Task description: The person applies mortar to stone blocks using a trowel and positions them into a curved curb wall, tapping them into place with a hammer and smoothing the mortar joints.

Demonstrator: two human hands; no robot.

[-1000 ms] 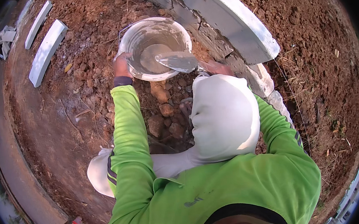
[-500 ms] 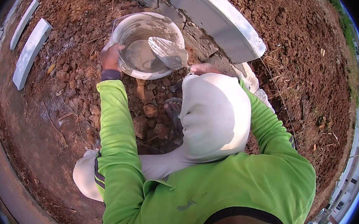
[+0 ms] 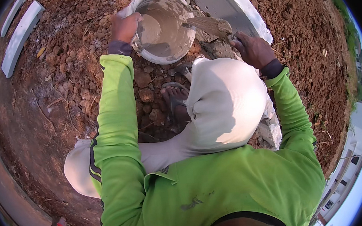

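Note:
My left hand (image 3: 125, 26) grips the left rim of a pale bucket (image 3: 143, 51), which leans with its mouth toward me. Wet grey mortar (image 3: 152, 27) lies in the bottom and coats the inner wall. In my right hand (image 3: 253, 48) is the handle of a trowel (image 3: 211, 26), held just right of the bucket. Its mortar-smeared blade points left, the tip over the bucket's right rim. The fingers are wrapped round the handle, which is mostly hidden.
A grey rendered block wall (image 3: 223, 1) with a pale top edge runs beyond the trowel. Broken concrete (image 3: 270, 129) lies beside my right knee. Loose reddish soil and stones (image 3: 146, 95) surround my sandalled foot (image 3: 175, 97). Two pale concrete posts (image 3: 21, 38) lie at the far left.
The trowel has come out of the bucket to the right, and my right hand has emerged from behind my knee. The bucket, still in my left hand, sits higher in view and more tilted.

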